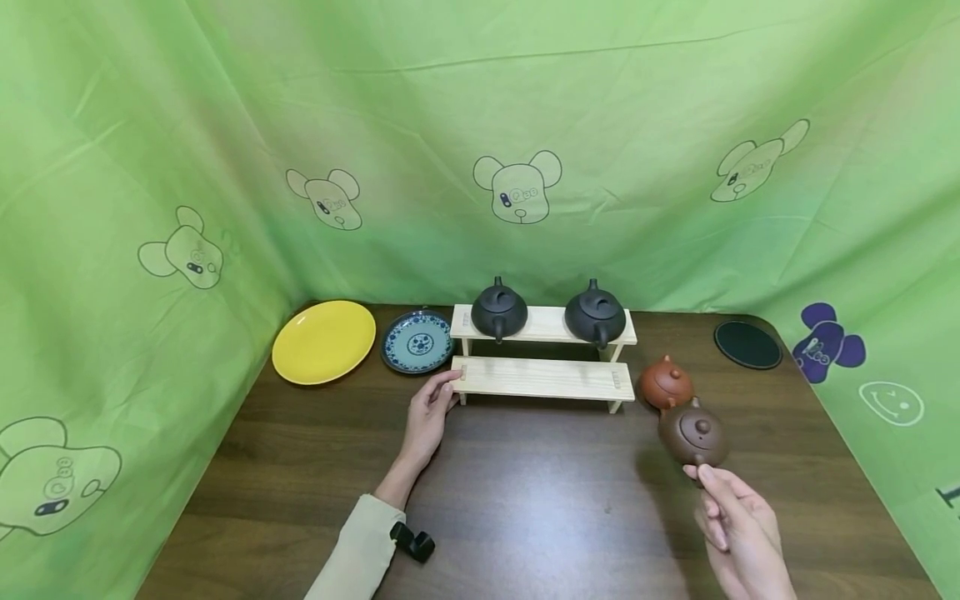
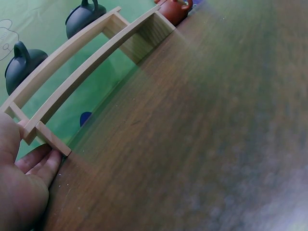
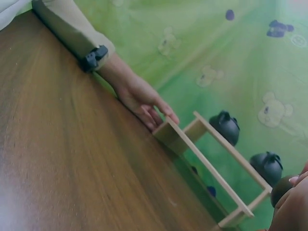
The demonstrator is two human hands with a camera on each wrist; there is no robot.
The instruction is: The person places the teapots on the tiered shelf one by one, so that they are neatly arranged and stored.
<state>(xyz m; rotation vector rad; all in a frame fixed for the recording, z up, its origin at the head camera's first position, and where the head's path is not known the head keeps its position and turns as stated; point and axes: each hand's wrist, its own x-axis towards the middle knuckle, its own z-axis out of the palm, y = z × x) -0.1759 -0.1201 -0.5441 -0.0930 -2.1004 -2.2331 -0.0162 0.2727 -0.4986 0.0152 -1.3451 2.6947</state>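
Note:
A two-tier wooden display stand (image 1: 543, 379) stands mid-table, with two black teapots (image 1: 498, 312) on its upper shelf. My left hand (image 1: 426, 421) grips the left end of the lower shelf; in the left wrist view the thumb is at the board and the fingers (image 2: 45, 166) are by the leg. At the right, my right hand (image 1: 738, 525) pinches a brown teapot (image 1: 692, 435) at its near side, apparently above the table. Whether that part is handle or spout cannot be told. A reddish-orange teapot (image 1: 666, 383) sits just behind it, partly covered.
Left of the stand lie a yellow plate (image 1: 324, 343) and a blue patterned plate (image 1: 418, 342). A dark oval mat or dish (image 1: 747, 345) lies at the back right. Green printed cloth (image 1: 517, 100) hangs around the brown wooden table (image 1: 525, 508).

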